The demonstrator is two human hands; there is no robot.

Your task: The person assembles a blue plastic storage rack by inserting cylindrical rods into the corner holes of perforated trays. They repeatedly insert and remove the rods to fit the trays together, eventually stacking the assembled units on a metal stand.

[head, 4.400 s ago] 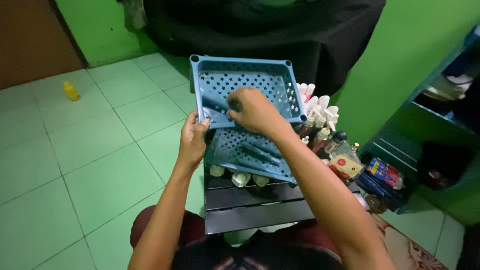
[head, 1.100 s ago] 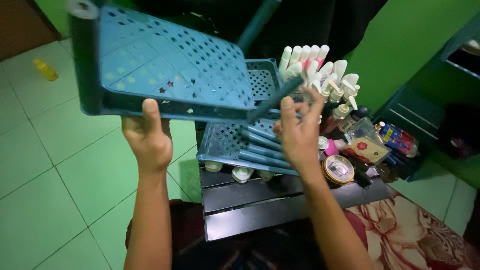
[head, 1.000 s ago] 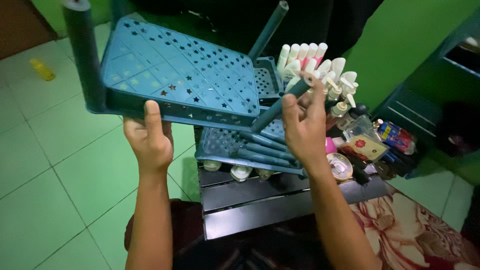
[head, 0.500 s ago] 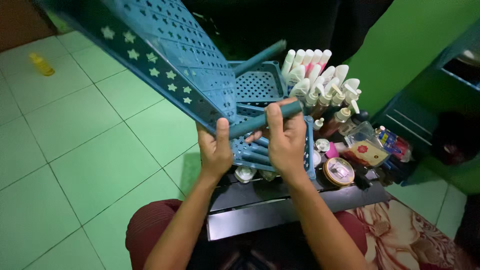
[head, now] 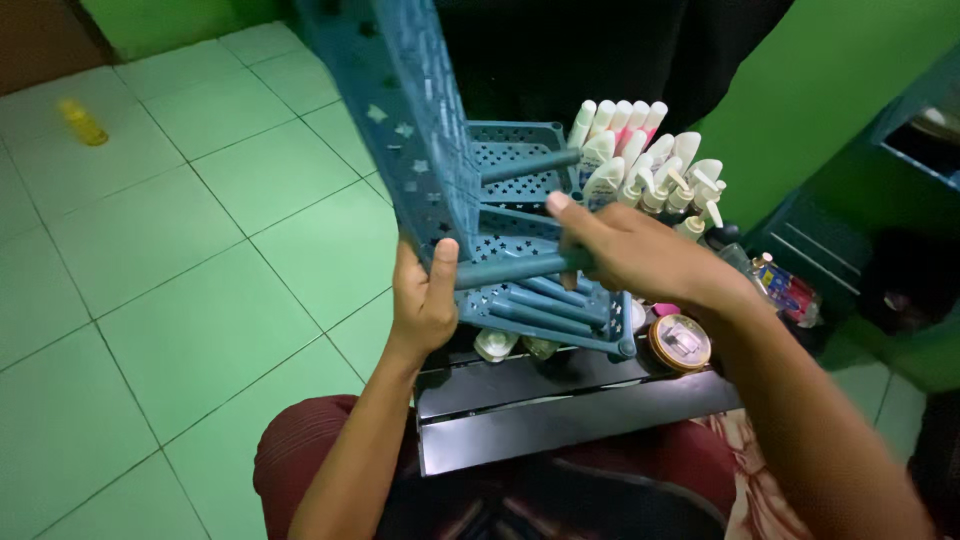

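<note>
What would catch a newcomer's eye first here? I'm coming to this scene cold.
The blue star-punched shelf tray, tilted up on edge at centre, held at its lower corner by the left hand. The right hand grips a blue leg tube at that corner. Behind, right of centre, stands a cluster of white and pink bottles.

White tubes (head: 622, 125) and pump bottles (head: 670, 185) stood clustered right of the trays. A round gold-rimmed tin (head: 680, 341) lay below them; a colourful packet (head: 790, 292) lay farther right.
</note>
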